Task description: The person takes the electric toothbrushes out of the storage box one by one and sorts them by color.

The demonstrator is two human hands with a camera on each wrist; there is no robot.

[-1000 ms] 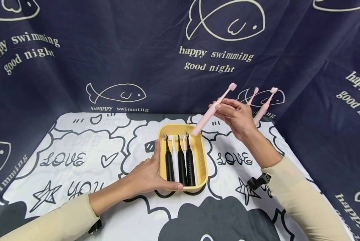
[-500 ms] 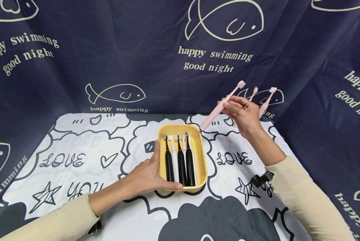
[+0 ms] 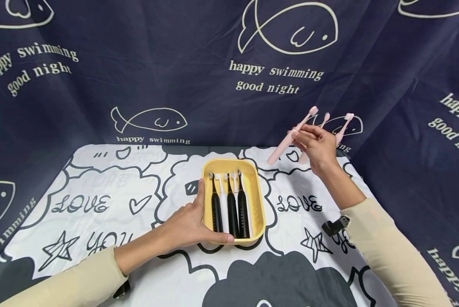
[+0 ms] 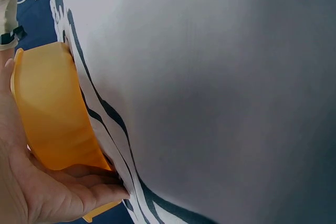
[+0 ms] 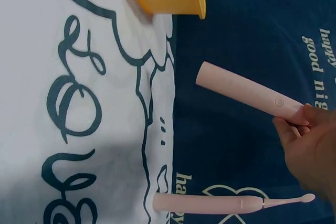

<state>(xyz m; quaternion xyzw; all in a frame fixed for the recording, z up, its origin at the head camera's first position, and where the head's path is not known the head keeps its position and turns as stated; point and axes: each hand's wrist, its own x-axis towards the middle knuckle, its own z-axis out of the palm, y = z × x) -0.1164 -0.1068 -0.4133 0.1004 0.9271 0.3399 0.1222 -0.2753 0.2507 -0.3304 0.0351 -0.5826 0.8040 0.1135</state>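
Observation:
My left hand (image 3: 189,224) holds a yellow plastic box (image 3: 257,209) at its near left corner, thumb over the front rim and fingers along the outer side. Inside lie black electric toothbrushes (image 3: 231,213) alternating with white electric toothbrushes (image 3: 222,204), heads to the back. To the right and behind the box, my right hand (image 3: 317,147) pinches a pink electric toothbrush (image 3: 281,148) near its neck, tilted with the head up. In the right wrist view its button and handle base show. Another pink electric toothbrush (image 5: 205,203) stands upright on the cloth beyond that hand.
A further pink electric toothbrush (image 3: 344,128) stands at the far right, partly behind the right hand. The table has a white cloth (image 3: 99,179) with cartoon outlines. Dark blue fabric (image 3: 198,64) with fish drawings hangs along the back and sides.
My right hand has moved right, away from the box, carrying the pink electric toothbrush from over the box's far right corner. The left hand and the box have stayed in place.

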